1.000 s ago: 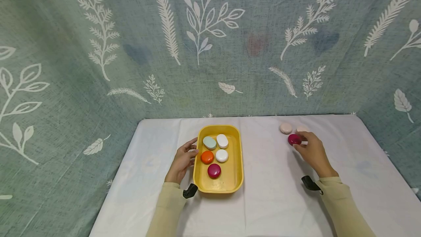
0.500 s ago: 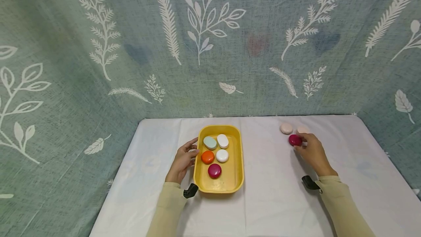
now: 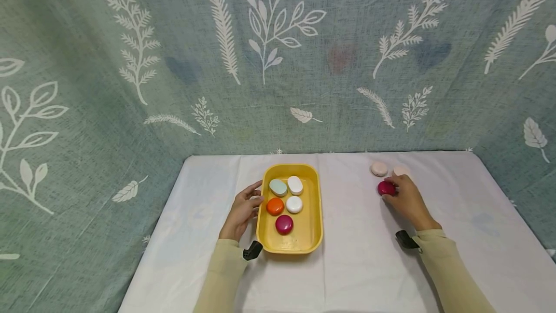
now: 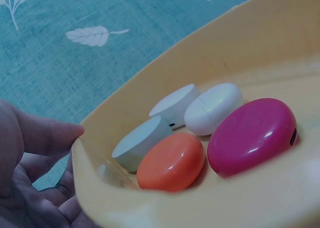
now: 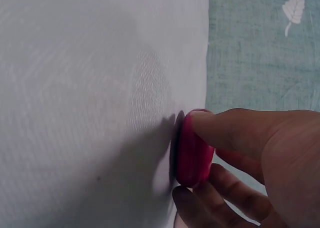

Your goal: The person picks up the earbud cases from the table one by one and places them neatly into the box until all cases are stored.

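My right hand (image 3: 406,202) pinches a glossy magenta pebble-shaped case (image 5: 195,150) between thumb and fingers. The case stands close to the white cloth, its shadow right beside it in the right wrist view. Just behind it are two pale pink cases (image 3: 379,169), one partly covered by the fingers. At the left, my left hand (image 3: 243,210) holds the side of a yellow tray (image 3: 320,206), thumb tip at the rim and the other fingers along the outer wall. In the tray lie a second magenta case (image 4: 252,138), an orange one (image 4: 172,163), a pale green one (image 4: 142,143) and two white ones (image 4: 215,107).
A white cloth (image 3: 356,264) covers the table. Its far edge meets a grey-green curtain (image 3: 269,110) with white leaf prints, which also closes in both sides. Dark wrist cameras (image 3: 407,239) sit at both sleeves.
Over the last half second my right hand has moved slightly left and nearer with the magenta case, away from the pale pink ones. My left hand and the tray stay in place.
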The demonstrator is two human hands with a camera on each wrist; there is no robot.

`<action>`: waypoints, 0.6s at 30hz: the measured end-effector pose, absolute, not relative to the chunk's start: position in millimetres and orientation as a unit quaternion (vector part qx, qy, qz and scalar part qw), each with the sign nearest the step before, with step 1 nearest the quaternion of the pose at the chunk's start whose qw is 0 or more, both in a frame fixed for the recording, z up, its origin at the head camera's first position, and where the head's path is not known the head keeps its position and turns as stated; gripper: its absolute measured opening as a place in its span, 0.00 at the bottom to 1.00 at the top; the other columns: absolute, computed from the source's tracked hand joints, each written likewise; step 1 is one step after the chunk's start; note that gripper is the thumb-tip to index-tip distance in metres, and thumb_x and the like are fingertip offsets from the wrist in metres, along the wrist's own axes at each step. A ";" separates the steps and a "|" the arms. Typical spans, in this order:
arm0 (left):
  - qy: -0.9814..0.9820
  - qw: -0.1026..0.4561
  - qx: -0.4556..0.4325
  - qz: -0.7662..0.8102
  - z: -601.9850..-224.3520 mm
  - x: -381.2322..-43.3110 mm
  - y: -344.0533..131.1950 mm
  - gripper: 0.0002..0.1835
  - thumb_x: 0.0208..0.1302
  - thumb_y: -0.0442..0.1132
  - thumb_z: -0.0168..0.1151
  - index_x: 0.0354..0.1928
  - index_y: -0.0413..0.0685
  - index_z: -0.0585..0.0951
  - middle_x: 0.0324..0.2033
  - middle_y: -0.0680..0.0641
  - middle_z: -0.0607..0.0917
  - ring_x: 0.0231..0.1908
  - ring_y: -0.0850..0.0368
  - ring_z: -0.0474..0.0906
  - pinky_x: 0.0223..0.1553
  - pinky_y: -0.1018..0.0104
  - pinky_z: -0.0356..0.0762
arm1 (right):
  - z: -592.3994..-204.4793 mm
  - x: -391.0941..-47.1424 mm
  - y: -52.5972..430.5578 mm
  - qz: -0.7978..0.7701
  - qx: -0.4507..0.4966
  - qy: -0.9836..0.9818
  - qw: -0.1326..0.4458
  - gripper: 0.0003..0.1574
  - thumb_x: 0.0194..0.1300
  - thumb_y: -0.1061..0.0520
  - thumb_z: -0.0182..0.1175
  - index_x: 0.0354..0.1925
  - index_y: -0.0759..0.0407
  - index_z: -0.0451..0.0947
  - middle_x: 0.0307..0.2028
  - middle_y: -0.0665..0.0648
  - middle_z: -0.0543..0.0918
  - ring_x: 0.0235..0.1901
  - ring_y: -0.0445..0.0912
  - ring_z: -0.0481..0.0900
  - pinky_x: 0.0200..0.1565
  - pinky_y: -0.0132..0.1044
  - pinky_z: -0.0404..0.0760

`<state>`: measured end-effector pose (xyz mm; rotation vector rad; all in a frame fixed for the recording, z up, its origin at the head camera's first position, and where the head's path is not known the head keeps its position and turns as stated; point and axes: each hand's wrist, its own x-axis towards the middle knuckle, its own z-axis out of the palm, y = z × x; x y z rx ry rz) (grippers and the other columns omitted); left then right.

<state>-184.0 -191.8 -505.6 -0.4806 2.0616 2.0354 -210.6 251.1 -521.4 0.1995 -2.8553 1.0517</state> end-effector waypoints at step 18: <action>0.699 0.099 -0.156 0.691 -507.8 -183.9 -192.8 0.28 0.76 0.30 0.58 0.75 0.51 0.75 0.54 0.40 0.76 0.35 0.55 0.79 0.36 0.68 0.80 | -519.6 -210.5 240.0 0.336 0.087 -0.938 0.019 0.30 0.59 0.71 0.73 0.59 0.79 0.78 0.59 0.83 0.76 0.62 0.76 0.74 0.59 0.68 0.77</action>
